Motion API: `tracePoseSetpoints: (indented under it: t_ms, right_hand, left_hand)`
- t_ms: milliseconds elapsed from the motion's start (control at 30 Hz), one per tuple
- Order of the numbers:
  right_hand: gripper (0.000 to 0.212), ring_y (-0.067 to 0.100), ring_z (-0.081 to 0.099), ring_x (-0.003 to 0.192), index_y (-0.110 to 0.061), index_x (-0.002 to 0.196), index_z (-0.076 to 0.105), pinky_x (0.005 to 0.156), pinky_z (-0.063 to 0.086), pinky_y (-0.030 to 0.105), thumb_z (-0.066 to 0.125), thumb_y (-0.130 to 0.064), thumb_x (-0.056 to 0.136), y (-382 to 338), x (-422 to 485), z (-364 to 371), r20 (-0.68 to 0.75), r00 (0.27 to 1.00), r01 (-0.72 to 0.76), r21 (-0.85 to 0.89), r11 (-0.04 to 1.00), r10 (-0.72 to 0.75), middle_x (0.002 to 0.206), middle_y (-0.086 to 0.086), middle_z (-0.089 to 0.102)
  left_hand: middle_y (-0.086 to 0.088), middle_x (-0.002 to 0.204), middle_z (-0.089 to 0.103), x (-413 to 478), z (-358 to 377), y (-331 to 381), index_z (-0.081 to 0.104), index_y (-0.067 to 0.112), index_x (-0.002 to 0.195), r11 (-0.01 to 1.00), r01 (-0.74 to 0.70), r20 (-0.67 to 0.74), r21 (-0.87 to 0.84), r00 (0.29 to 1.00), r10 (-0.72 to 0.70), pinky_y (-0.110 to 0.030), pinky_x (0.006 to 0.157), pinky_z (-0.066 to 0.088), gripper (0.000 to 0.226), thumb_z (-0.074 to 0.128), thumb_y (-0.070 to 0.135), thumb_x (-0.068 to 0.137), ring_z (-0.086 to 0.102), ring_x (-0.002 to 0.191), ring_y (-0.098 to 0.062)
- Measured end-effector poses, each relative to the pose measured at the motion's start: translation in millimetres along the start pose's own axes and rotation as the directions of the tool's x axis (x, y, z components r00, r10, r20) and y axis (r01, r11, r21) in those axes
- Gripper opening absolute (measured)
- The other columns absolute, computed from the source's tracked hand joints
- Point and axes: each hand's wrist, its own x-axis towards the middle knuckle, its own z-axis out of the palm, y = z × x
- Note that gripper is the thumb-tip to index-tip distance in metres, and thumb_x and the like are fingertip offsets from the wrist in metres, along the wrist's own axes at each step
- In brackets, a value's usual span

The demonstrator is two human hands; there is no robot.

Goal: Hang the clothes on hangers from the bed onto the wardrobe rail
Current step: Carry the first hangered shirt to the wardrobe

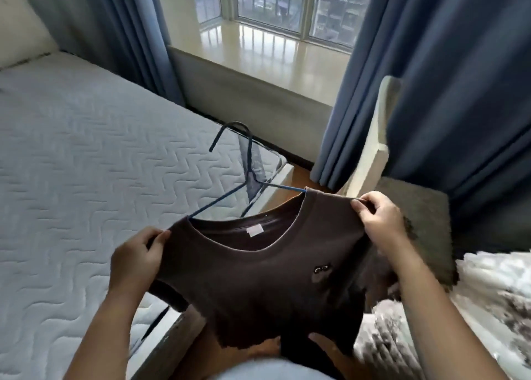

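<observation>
Your left hand (136,260) and right hand (379,221) each grip a shoulder of the brown shirt (258,279); blue hanger (247,167) ends hidden inside; hem blurred.

A bed (86,164) fills the left side. Its white mattress (57,236) is stitched in a wavy quilted pattern, with dark piping along the edge. The mattress sits on a frame (172,336), whose near side runs diagonally toward the bottom. The far corner points toward a glossy cream window ledge (258,63). Brown wooden floor (300,164) shows just beside that corner.
</observation>
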Motion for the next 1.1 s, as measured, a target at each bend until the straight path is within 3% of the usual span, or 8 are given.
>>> tracePoseSetpoints:
  t_ms: [167,333,500,700,933,1100]
  right_hand:
    - [0.015,0.024,0.053,0.086,-0.007,0.086,0.058,0.076,0.04,0.034,0.056,-0.022,0.089,-17,114,30,0.207,0.968,0.141,0.005,0.99,-0.139,0.089,0.009,0.059]
    - [0.011,0.021,0.048,0.083,-0.009,0.082,0.055,0.073,0.032,0.027,0.057,-0.018,0.088,-49,195,91,0.363,0.893,0.265,0.051,0.963,-0.265,0.086,0.006,0.054]
    - [0.013,0.023,0.05,0.085,-0.004,0.088,0.06,0.075,0.035,0.03,0.057,-0.016,0.088,-58,271,154,0.498,0.831,0.284,0.004,0.959,-0.248,0.088,0.006,0.055]
    - [0.011,0.026,0.052,0.084,-0.012,0.08,0.054,0.072,0.034,0.03,0.055,-0.016,0.089,-67,370,200,0.581,0.797,0.259,-0.084,0.962,-0.164,0.084,0.011,0.059]
    - [0.011,0.023,0.049,0.085,-0.013,0.08,0.054,0.073,0.031,0.029,0.056,-0.018,0.089,-83,462,235,0.577,0.802,0.291,-0.152,0.944,-0.154,0.085,0.009,0.057]
    - [0.012,0.023,0.05,0.084,-0.011,0.081,0.056,0.073,0.032,0.03,0.056,-0.02,0.089,-107,514,278,0.589,0.78,0.355,-0.143,0.924,-0.209,0.084,0.009,0.057]
  left_hand:
    - [-0.018,0.08,0.066,19,17,29,0.066,0.006,0.083,0.985,0.172,-0.181,0.031,0.97,-0.163,-0.033,0.067,0.033,0.018,0.057,0.021,0.088,0.054,0.076,-0.035]
    - [-0.014,0.078,0.065,40,31,27,0.066,0.01,0.08,0.935,0.355,-0.293,-0.002,0.894,-0.34,-0.033,0.066,0.035,0.016,0.057,0.021,0.087,0.056,0.08,-0.034]
    - [-0.005,0.066,0.057,98,62,20,0.065,0.015,0.075,0.895,0.443,-0.291,-0.041,0.852,-0.435,-0.033,0.063,0.034,0.016,0.058,0.024,0.086,0.051,0.072,-0.026]
    - [-0.01,0.079,0.07,209,91,25,0.069,0.012,0.08,0.895,0.442,-0.218,-0.053,0.87,-0.442,-0.032,0.066,0.04,0.018,0.06,0.027,0.084,0.061,0.08,-0.032]
    - [-0.009,0.08,0.071,305,118,30,0.068,0.009,0.08,0.894,0.44,-0.13,-0.087,0.884,-0.448,-0.031,0.067,0.041,0.019,0.06,0.027,0.085,0.061,0.08,-0.03]
    - [-0.014,0.079,0.071,358,128,25,0.068,0.006,0.079,0.883,0.456,-0.188,-0.108,0.863,-0.469,-0.034,0.067,0.043,0.02,0.061,0.024,0.084,0.062,0.079,-0.034]
